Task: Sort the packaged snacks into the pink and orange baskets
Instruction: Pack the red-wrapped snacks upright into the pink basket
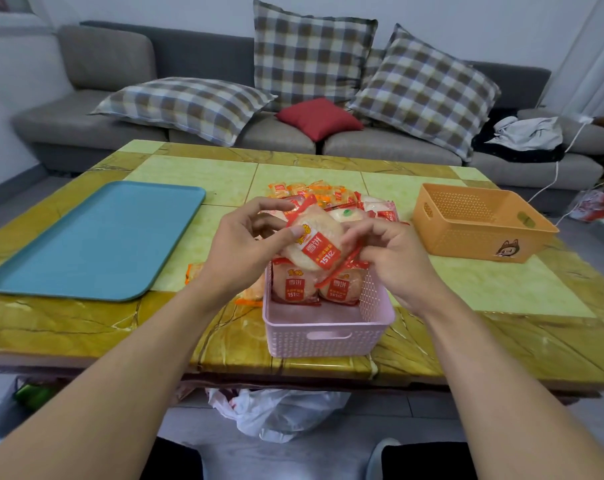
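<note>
At the centre of the frame both hands hold one rice-cracker packet (312,245) just above the far end of the pink basket (328,332): the left hand (240,249) pinches its left edge between thumb and fingers, and the right hand (385,259) pinches the red crimped seam at its lower right. Holding it by opposite edges keeps the thin, crinkly wrapper flat and the label facing up, probably so the kind can be read and the packet laid down squarely. Two matching red-labelled packets (316,284) already lie side by side against the basket's far wall, leaving the near part bare, so the held one most likely goes on or beside them. The pink basket sits at the desk's (501,282) near edge, right under the hands, which keeps each drop short. The unsorted snack pile (331,199) lies just behind it, in the middle of the frame, within easy reach. The orange basket (480,221) stands well apart at the right and looks to have nothing in it, so the sorting seems barely begun. A blue tray (96,237) lies bare at the left, and a few orange-wrapped packets (196,271) rest on the desk by the left wrist.
</note>
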`<state>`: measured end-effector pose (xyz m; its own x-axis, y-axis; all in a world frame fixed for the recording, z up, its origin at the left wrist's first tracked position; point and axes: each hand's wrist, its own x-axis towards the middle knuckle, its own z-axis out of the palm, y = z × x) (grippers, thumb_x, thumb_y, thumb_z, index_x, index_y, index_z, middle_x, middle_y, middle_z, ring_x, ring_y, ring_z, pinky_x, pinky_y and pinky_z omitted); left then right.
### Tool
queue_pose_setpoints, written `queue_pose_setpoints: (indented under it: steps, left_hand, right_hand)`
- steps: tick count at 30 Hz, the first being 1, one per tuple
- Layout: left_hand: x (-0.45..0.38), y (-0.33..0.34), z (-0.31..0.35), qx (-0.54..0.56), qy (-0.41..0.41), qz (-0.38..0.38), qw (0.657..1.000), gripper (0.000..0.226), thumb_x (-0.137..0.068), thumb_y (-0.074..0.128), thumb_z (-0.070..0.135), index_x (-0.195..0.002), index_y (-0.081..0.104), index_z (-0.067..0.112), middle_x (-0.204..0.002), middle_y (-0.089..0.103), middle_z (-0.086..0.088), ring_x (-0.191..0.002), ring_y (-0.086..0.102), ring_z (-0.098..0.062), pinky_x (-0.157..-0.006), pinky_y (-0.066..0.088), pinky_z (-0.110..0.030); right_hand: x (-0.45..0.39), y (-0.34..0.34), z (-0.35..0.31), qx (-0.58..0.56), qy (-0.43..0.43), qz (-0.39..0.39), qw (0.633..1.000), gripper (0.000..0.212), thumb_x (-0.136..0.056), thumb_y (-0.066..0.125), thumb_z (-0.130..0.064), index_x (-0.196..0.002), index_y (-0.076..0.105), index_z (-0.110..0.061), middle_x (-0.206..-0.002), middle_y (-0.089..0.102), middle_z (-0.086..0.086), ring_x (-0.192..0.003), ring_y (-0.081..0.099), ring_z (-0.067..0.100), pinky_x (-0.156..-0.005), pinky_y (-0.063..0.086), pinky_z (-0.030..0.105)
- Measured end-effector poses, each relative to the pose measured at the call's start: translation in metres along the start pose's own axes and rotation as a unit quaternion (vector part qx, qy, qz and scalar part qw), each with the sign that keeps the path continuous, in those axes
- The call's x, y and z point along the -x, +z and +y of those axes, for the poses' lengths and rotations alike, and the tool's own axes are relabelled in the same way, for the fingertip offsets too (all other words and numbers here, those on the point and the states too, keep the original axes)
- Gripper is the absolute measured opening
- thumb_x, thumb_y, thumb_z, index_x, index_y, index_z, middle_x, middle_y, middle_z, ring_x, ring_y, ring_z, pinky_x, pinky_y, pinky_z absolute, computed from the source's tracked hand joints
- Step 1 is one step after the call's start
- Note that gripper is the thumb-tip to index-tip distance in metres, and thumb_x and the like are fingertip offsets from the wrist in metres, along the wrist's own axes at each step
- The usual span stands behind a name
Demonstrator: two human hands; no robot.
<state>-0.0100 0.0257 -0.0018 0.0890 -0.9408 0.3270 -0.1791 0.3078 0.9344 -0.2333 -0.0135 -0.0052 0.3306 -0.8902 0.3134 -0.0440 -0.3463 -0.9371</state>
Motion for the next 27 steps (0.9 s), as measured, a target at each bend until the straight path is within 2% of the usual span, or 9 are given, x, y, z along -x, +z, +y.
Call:
queue_pose_setpoints:
  steps: [4,7,9,12,14,16,20,23,27]
  left_hand:
    - [0.005,0.005,-0.002,-0.079,0.035,-0.038,0.995,0.033,-0.078,0.086,0.022,-0.108,0.071,0.022,-0.081,0.076,0.003,-0.072,0.064,0.001,-0.063,0.045,-0.011]
    - [0.008,0.01,-0.004,-0.135,0.062,-0.062,0.987,0.034,-0.077,0.086,0.032,-0.107,0.071,0.03,-0.084,0.076,0.011,-0.073,0.065,0.003,-0.061,0.042,-0.007]
    - [0.007,0.012,-0.004,-0.144,0.084,-0.047,0.985,0.033,-0.078,0.084,0.037,-0.106,0.071,0.029,-0.087,0.076,0.014,-0.075,0.065,-0.003,-0.062,0.043,-0.01]
    - [-0.002,0.011,-0.009,-0.14,0.082,0.082,0.983,0.024,-0.084,0.079,0.039,-0.103,0.069,0.026,-0.091,0.072,0.014,-0.081,0.064,-0.006,-0.065,0.05,-0.019]
    - [-0.01,0.006,-0.016,-0.151,0.04,0.178,0.972,0.026,-0.086,0.075,0.042,-0.107,0.064,0.03,-0.095,0.067,0.014,-0.084,0.061,-0.006,-0.07,0.054,-0.025]
    - [-0.018,0.001,-0.024,-0.142,-0.027,0.215,0.966,0.037,-0.085,0.074,0.048,-0.115,0.061,0.031,-0.098,0.063,0.011,-0.083,0.058,-0.008,-0.073,0.054,-0.031]
    - [-0.027,-0.004,-0.04,-0.153,-0.095,0.188,0.966,0.059,-0.082,0.071,0.06,-0.129,0.058,0.028,-0.107,0.059,0.008,-0.093,0.061,-0.013,-0.076,0.053,-0.033]
    - [-0.03,-0.002,-0.047,-0.162,-0.096,0.164,0.968,0.065,-0.082,0.067,0.064,-0.135,0.058,0.027,-0.126,0.056,0.005,-0.115,0.056,-0.015,-0.095,0.051,-0.038]
    - [-0.031,0.002,-0.05,-0.19,-0.098,0.12,0.97,0.066,-0.086,0.067,0.061,-0.142,0.05,0.031,-0.154,0.036,0.001,-0.145,0.029,-0.018,-0.117,0.031,-0.045]
  right_hand:
    - [0.002,-0.001,-0.01,0.005,0.009,-0.012,1.0,0.017,-0.084,0.065,-0.002,-0.095,0.064,-0.016,-0.104,0.076,0.005,-0.094,0.071,0.023,-0.074,0.057,0.033]
    - [0.006,0.0,-0.012,0.114,0.022,-0.069,0.991,0.037,-0.079,0.086,-0.014,-0.105,0.063,-0.027,-0.09,0.074,-0.001,-0.079,0.07,0.018,-0.07,0.058,0.035]
    - [0.007,0.003,-0.01,0.187,0.048,-0.087,0.977,0.033,-0.079,0.087,-0.018,-0.101,0.065,-0.03,-0.083,0.074,0.002,-0.074,0.067,0.013,-0.069,0.057,0.037]
    - [0.006,0.012,0.0,0.271,0.104,-0.082,0.954,0.029,-0.078,0.085,-0.017,-0.092,0.065,-0.032,-0.085,0.075,-0.005,-0.076,0.07,0.009,-0.076,0.06,0.04]
    - [0.006,0.022,0.006,0.318,0.13,-0.086,0.935,0.027,-0.078,0.081,-0.013,-0.089,0.065,-0.031,-0.091,0.074,-0.008,-0.079,0.071,0.011,-0.079,0.06,0.042]
    - [0.005,0.033,0.009,0.362,0.132,-0.085,0.919,0.026,-0.079,0.078,-0.011,-0.092,0.065,-0.029,-0.096,0.071,-0.01,-0.085,0.068,0.012,-0.08,0.059,0.038]
    - [0.003,0.043,0.015,0.456,0.139,-0.036,0.878,0.028,-0.083,0.075,-0.012,-0.106,0.067,-0.027,-0.104,0.067,-0.003,-0.097,0.063,0.019,-0.085,0.056,0.034]
    - [-0.001,0.045,0.015,0.527,0.161,-0.002,0.834,0.029,-0.083,0.079,-0.024,-0.111,0.072,-0.02,-0.105,0.071,0.003,-0.095,0.065,0.024,-0.08,0.053,0.034]
    - [-0.002,0.053,0.015,0.484,0.166,0.007,0.859,0.025,-0.077,0.085,-0.037,-0.091,0.072,-0.021,-0.093,0.072,-0.001,-0.088,0.066,0.02,-0.074,0.051,0.03]
